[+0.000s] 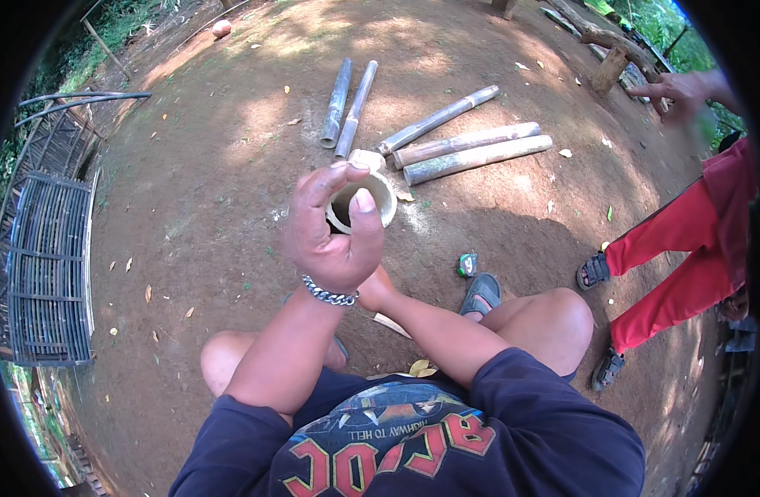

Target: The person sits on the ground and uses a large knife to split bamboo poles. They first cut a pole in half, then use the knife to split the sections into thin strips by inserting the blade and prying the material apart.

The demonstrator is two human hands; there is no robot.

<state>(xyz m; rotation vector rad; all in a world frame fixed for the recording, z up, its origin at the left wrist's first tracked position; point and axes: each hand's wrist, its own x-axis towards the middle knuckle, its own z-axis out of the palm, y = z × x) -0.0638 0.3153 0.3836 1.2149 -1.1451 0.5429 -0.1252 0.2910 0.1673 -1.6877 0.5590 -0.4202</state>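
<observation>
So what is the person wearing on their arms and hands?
The left hand is bare, with no glove, and a silver chain bracelet circles its wrist. The right hand is mostly hidden behind the left one, so nothing can be told about it. Both forearms are bare, and dark navy short sleeves of a T-shirt cover the upper arms.
</observation>
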